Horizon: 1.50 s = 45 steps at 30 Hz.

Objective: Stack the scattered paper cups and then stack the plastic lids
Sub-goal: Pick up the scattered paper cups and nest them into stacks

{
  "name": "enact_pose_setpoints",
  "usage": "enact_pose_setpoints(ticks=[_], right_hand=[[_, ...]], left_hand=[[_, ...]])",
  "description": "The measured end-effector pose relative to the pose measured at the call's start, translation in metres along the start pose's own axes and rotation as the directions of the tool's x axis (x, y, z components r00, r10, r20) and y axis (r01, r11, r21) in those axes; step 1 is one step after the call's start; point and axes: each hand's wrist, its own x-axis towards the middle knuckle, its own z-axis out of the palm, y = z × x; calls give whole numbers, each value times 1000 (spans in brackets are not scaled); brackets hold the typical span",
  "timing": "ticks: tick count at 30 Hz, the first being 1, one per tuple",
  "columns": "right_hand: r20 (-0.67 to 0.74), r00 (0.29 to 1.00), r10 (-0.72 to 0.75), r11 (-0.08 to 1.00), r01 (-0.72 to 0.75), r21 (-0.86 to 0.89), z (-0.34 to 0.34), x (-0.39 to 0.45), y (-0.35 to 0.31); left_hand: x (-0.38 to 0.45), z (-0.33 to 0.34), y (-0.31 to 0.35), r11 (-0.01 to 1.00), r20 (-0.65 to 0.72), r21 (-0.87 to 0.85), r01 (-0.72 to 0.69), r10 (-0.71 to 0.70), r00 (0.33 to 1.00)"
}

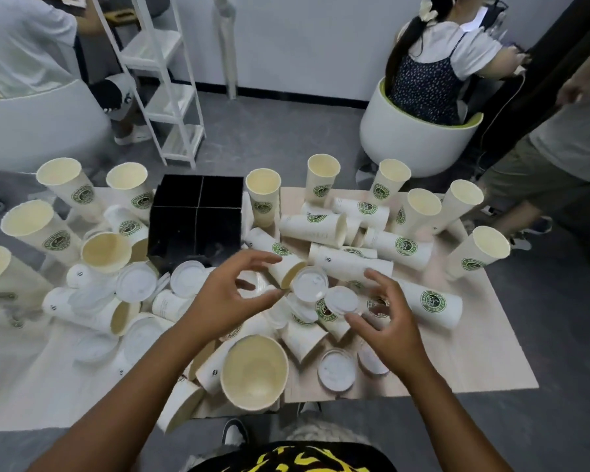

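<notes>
1. The left hand [230, 294] is held above the middle of the pale wooden desk [474, 362]; its grip is spread, thumb and fingers curved apart, and nothing is seen pinched in it.
2. The right hand [385, 321] is likewise spread; its thumb lies just beside a round translucent plastic lid [342, 299], but whether contact is made cannot be told.
3. A second such lid [310, 284] sits between the two hands, resting on fallen cups.
4. White paper cups with green round logos [430, 303] are scattered across the desk, some upright, many lying down.
5. A black divided box [198, 216] stands behind the hands.
6. Cups under the forearms are partly hidden; the leftmost cups are cut off.
</notes>
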Motion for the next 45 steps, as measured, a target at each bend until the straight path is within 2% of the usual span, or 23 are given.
enact_pose_setpoints(ticks=[3, 7, 12, 14, 17, 21, 23, 29, 36, 40, 45], right_hand=[[-17, 1000, 11, 995, -12, -96, -30, 28, 36], [-19, 997, 68, 989, -70, -130, -59, 63, 81], [122, 991, 54, 972, -24, -235, -74, 101, 128], [188, 979, 81, 961, -26, -274, -74, 114, 136], [243, 967, 70, 947, 13, -322, -73, 124, 144], [262, 962, 71, 952, 13, -306, -74, 121, 151], [268, 961, 65, 963, 11, -270, -76, 120, 149], [162, 980, 112, 991, -97, -95, -89, 114, 140], [62, 994, 91, 996, -90, -4, -111, 101, 119], [22, 999, 40, 999, -40, 11, -121, 100, 104], [-10, 997, -71, 997, 71, -4, -127, 98, 66]], left_hand=[[48, 28, -1, 999, 104, 35, 18, -21, 994], [107, 70, -8, 991, 232, 136, -12, -20, 973], [164, 96, -26, 947, 294, 292, -137, 47, 955], [188, 98, -35, 913, 259, 392, -114, 10, 966], [220, 99, -46, 833, 222, 552, -25, -118, 968], [240, 114, -54, 737, 313, 673, -63, -208, 927], [244, 123, -56, 733, 340, 676, -81, -211, 916], [257, 133, -62, 730, 343, 681, -64, -241, 908], [259, 142, -60, 725, 307, 682, -97, -163, 938], [246, 131, -45, 833, 198, 551, -55, -67, 978], [206, 95, -1, 920, 94, 374, -120, 91, 991]])
